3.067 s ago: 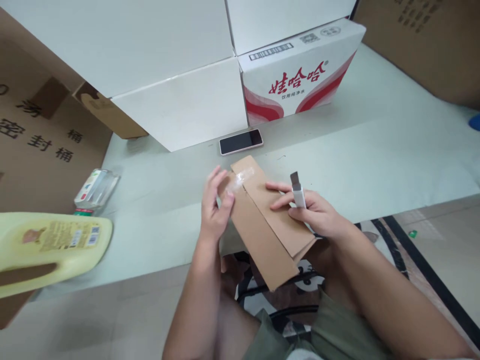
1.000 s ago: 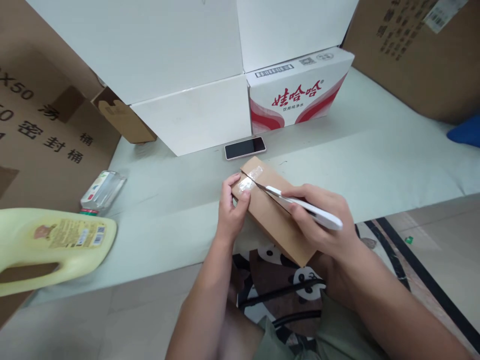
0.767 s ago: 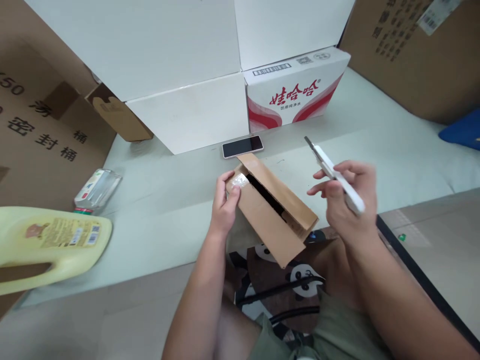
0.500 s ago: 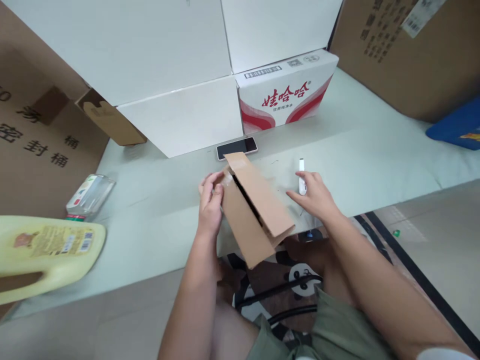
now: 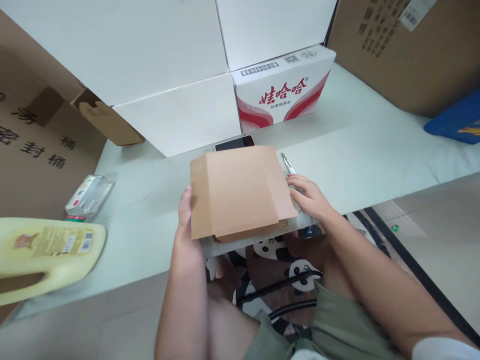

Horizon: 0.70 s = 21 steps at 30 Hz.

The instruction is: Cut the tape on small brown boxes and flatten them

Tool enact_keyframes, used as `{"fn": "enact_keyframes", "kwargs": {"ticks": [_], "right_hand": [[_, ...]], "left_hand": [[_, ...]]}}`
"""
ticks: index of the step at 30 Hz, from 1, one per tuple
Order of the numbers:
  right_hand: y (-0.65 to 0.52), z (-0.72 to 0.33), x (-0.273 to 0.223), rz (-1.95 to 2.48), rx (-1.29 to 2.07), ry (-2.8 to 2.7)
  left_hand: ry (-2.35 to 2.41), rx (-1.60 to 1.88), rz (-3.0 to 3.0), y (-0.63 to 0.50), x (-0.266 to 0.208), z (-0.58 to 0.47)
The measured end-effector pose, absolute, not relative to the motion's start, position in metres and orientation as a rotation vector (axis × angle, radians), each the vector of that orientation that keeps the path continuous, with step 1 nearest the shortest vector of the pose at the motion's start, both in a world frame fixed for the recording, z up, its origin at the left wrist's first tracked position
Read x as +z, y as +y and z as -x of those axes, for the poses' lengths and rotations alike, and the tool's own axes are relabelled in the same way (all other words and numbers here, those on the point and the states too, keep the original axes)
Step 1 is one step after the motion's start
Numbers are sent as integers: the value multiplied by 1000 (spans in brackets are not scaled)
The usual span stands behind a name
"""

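A brown cardboard box (image 5: 240,192) is in front of me at the table's near edge, its broad face up and flaps sticking out at both ends. My left hand (image 5: 184,210) grips its left side, most of the fingers hidden behind the cardboard. At the right side, my right hand (image 5: 308,197) is closed, fingertips against the flap. A slim white utility knife (image 5: 288,164) sticks out past those fingers, pointing away from me; its lower part is hidden by the hand. Behind the box lies a phone (image 5: 235,143), partly covered.
White cartons stand along the back, one a red-printed carton (image 5: 283,97). Large brown cartons (image 5: 41,135) flank both sides. To the left are a clear bottle (image 5: 90,195) and a yellow jug (image 5: 56,255). A blue container (image 5: 455,120) sits at the far right.
The box has turned so its broad face is up instead of its gaping flap seam. My right hand has moved left to its side, and the knife has tilted with it.
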State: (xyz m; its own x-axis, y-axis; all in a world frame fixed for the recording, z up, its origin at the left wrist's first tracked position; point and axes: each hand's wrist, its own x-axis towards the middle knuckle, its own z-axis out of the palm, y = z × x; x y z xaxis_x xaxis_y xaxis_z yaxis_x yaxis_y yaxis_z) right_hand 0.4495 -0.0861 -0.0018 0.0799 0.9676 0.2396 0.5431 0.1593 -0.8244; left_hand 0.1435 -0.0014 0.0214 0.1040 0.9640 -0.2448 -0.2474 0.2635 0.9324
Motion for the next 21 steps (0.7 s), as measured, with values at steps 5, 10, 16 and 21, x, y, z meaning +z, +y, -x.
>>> {"fn": "enact_keyframes", "kwargs": {"ticks": [5, 10, 16, 21], "right_hand": [[-89, -443, 5, 1345, 986, -1240], [-92, -437, 7, 1153, 1184, -1240], [-90, -427, 2, 1265, 1120, -1431], [-82, -422, -4, 1369, 916, -1355]], "left_hand": [[1177, 1094, -919, -3, 25, -144], [1245, 1205, -872, 7, 17, -139], [1230, 1174, -749, 11, 14, -132], [1038, 985, -786, -7, 28, -123]]}}
